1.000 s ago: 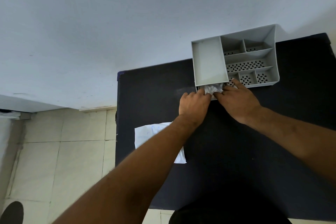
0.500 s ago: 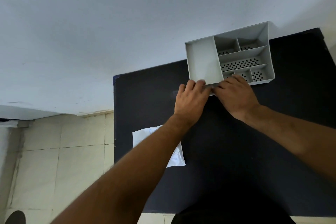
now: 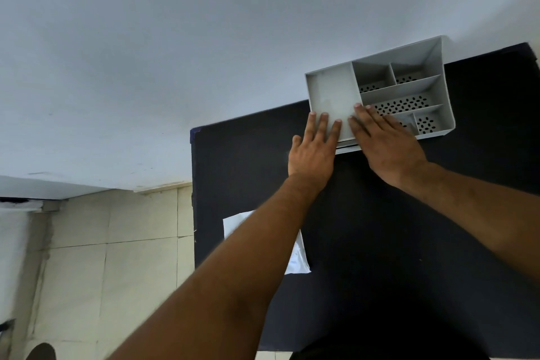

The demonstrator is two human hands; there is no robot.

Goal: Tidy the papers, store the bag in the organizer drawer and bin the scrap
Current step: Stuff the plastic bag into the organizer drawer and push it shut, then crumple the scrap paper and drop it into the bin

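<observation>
A grey plastic organizer with several compartments stands at the far edge of the black table, against the wall. Its drawer front shows as a thin pale strip under the near edge, almost flush. My left hand lies flat with fingers spread on the organizer's near left corner. My right hand lies flat beside it, fingers over the front compartments. Neither hand holds anything. The bag is hidden. White papers lie near the table's left edge, partly covered by my left forearm.
A pale wall rises behind the table. Beige floor tiles lie to the left of the table. A dark shape sits at the bottom left corner on the floor.
A white crumpled bag showed at the open drawer a second ago; it is now out of sight and the drawer has slid in. Both hands moved forward and flattened onto the organizer.
</observation>
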